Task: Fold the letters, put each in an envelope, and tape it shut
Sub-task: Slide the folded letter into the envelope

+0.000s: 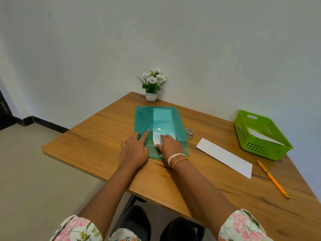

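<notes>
A: Where are the letters?

B: White paper (156,138) shows at the near end of a teal folder (160,122) lying flat mid-table (97,141). More paper shows pale through the far half of the plastic. A white snap button (158,129) sits on the folder just beyond the hands.

A: And the hands?

B: The right hand (171,145) lies on the folder's near end, its fingers touching the white paper; whether they pinch it or only press it, I cannot tell. The left hand (134,147) rests flat beside it with its fingers straight, the forefinger stretched onto the folder's left edge. It holds nothing.

A: Envelope? Tape?

B: A white envelope (225,156) lies flat to the right, apart from the folder. A small tape roll (190,132) stands just beside the folder's right edge.

A: What else?

B: A green basket (271,150) at the far right with white paper inside, an orange pencil (272,179) nearer the front, and a small white flowerpot (151,96) at the back by the wall
</notes>
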The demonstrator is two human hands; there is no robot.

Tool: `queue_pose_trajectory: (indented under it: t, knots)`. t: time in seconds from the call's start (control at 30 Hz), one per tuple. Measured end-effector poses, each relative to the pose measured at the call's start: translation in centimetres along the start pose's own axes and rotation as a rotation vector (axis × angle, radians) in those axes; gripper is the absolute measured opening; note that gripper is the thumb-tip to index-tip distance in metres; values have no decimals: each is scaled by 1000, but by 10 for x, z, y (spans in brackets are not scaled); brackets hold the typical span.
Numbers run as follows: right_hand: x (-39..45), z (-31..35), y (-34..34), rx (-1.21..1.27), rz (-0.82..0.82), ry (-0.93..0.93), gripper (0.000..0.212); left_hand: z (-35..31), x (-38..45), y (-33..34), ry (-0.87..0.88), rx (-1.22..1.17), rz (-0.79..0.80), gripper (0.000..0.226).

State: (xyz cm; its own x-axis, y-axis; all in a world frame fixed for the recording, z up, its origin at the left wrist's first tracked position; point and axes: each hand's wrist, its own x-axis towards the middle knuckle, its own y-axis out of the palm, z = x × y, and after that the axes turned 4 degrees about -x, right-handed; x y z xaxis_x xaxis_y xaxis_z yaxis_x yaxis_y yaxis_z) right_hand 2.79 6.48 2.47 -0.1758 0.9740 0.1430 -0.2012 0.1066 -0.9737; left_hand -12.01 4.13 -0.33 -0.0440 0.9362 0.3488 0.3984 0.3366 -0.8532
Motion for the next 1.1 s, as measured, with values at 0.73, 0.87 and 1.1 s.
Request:
queue_pose_trajectory:
  t: [0.73,0.87,1.1]
  knots:
    - [-38,-25,-74,560,-859,-60,12,3,-3,2,-7,-151,-41,51]
    - [-32,-42,-110,738,-1030,137,9,2,-5,1,-14,-179,-86,63]
    - [-31,-84,-121,1055,-1163,633,13,-6,-9,-8,6,-267,-221,49]
